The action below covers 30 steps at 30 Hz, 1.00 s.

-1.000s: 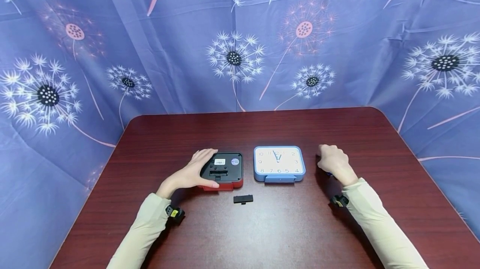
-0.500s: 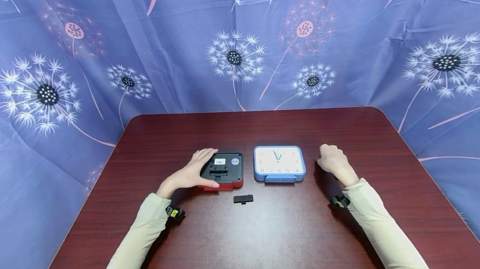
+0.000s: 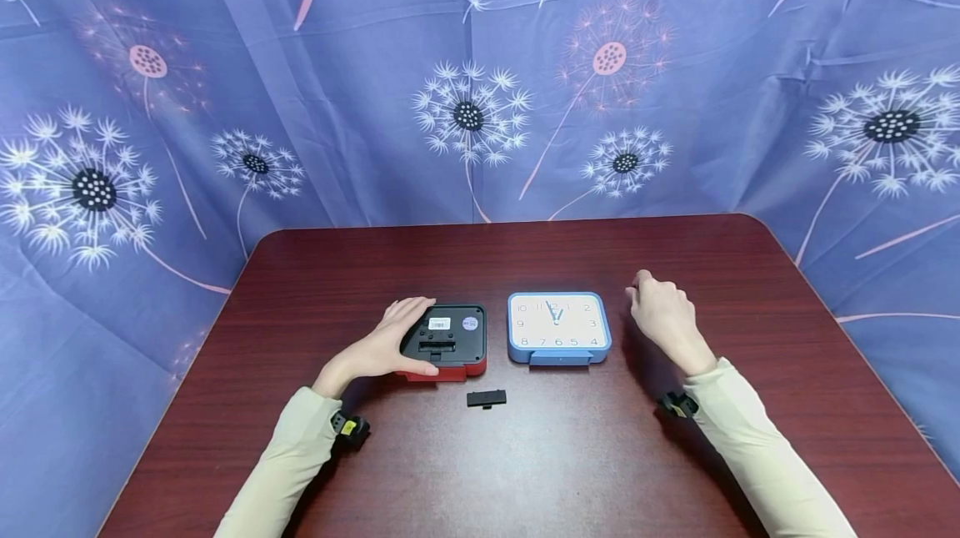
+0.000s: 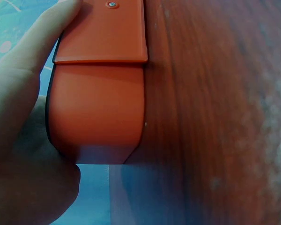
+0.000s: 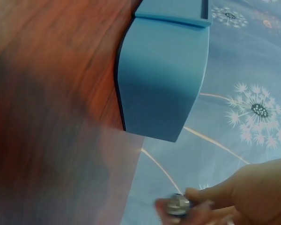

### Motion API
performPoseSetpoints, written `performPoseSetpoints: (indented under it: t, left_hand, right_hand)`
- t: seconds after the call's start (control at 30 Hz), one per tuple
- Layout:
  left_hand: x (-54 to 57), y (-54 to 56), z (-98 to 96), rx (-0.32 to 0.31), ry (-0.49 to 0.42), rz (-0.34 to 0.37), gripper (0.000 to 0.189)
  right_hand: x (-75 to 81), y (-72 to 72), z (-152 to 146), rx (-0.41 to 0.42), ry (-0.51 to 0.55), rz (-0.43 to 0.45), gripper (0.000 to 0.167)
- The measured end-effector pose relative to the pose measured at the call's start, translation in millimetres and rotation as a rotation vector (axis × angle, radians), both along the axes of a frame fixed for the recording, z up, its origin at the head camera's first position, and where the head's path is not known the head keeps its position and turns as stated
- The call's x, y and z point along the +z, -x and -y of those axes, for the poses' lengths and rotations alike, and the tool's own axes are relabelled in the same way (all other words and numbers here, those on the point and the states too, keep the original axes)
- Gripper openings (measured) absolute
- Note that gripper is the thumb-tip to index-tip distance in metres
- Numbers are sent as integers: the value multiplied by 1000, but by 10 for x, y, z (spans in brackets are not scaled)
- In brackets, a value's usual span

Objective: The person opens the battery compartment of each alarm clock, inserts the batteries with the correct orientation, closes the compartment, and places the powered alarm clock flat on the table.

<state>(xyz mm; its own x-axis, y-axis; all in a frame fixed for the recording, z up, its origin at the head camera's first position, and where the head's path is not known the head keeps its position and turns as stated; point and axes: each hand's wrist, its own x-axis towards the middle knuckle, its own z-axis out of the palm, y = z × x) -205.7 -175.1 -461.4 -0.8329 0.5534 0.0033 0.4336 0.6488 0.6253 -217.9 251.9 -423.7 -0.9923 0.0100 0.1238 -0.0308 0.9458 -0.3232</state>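
A red alarm clock (image 3: 454, 373) lies face down, its black back and battery compartment (image 3: 437, 347) uncovered. My left hand (image 3: 382, 348) grips its left side, thumb along the near edge and fingers at the far edge. In the left wrist view the thumb lies against the orange-looking casing (image 4: 100, 101). Between the fingertips of my right hand (image 3: 663, 317) is a small battery (image 5: 179, 205), its round metal end showing in the right wrist view. That hand is above the table, to the right of a blue alarm clock (image 3: 558, 323) lying face up.
The black battery cover (image 3: 487, 398) lies on the dark red wooden table (image 3: 570, 455), in front of the red clock. Behind the table hangs a blue curtain (image 3: 360, 104) with dandelion prints.
My right hand has lifted slightly and shifted a little left and away from me, carrying the battery. The left hand, both clocks and the cover stay where they were.
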Motion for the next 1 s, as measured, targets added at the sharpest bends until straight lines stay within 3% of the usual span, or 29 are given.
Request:
performPoseSetpoints:
  t: [0.23,0.63,0.8,1.0]
  left_hand:
    - [-13,0,5,1,-4,8,106]
    - [-15,2,6,3,4,1,105]
    - [-11,3,5,5,-4,11,105]
    - [-39,14,14,-5,2,-5,105]
  right_hand:
    - [-4,-19,90,51,34,-148,23]
    - [-34,-38,274,110,115,-303,23]
    - [-11,-54,349,116,125,-318,25]
    - [-6,-74,430,142,129,-258,27]
